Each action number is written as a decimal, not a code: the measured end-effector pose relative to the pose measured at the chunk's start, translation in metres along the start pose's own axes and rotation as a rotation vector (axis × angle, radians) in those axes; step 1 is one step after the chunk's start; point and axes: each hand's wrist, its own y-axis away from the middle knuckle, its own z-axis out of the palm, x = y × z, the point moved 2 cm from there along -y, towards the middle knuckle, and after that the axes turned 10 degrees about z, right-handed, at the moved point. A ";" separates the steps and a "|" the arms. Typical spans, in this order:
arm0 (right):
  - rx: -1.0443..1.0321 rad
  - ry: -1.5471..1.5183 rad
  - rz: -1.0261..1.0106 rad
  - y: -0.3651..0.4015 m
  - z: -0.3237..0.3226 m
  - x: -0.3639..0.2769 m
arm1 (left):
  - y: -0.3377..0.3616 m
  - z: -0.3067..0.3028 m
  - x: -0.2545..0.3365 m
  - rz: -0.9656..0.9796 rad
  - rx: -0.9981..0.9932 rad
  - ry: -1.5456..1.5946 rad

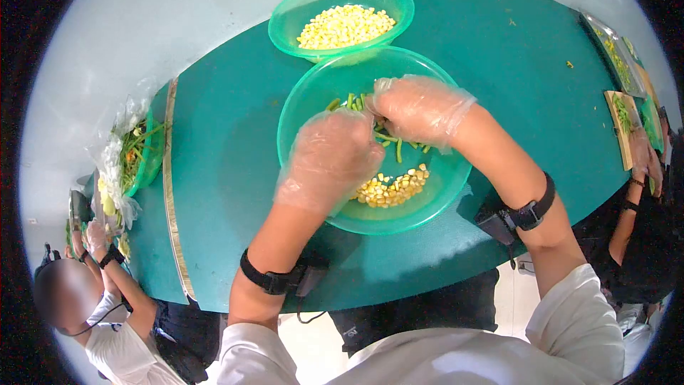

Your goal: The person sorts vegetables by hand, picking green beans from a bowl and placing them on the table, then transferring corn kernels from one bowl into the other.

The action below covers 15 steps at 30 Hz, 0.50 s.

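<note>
Both my hands wear clear plastic gloves and work inside a green plastic bowl on the teal table. My left hand is curled over the bowl's middle, fingers closed, and what it grips is hidden. My right hand meets it from the right, pinching green bean pieces. More cut beans lie under the hands. A pile of yellow corn kernels lies at the bowl's near side. A second green bowl full of corn kernels stands just behind.
The teal table ends near my body. At the left a person in white works beside a bag of vegetables. At the right another person's gloved hands handle greens on a cutting board near a metal tray.
</note>
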 end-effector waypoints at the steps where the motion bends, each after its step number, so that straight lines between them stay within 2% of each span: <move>1: 0.008 0.000 -0.002 0.000 -0.001 0.000 | 0.000 -0.001 0.000 0.001 -0.004 0.015; 4: 0.053 -0.039 -0.054 0.001 0.001 0.001 | -0.003 0.001 0.000 -0.057 0.010 -0.053; 7: -0.064 -0.020 -0.012 0.000 -0.003 0.000 | -0.004 -0.001 -0.004 -0.072 0.040 -0.059; 10: -0.084 -0.004 0.018 -0.003 0.001 0.002 | -0.007 -0.005 -0.003 -0.162 0.075 -0.068; 15: -0.098 0.018 0.029 -0.006 0.003 0.005 | -0.007 -0.005 -0.005 -0.128 0.137 -0.058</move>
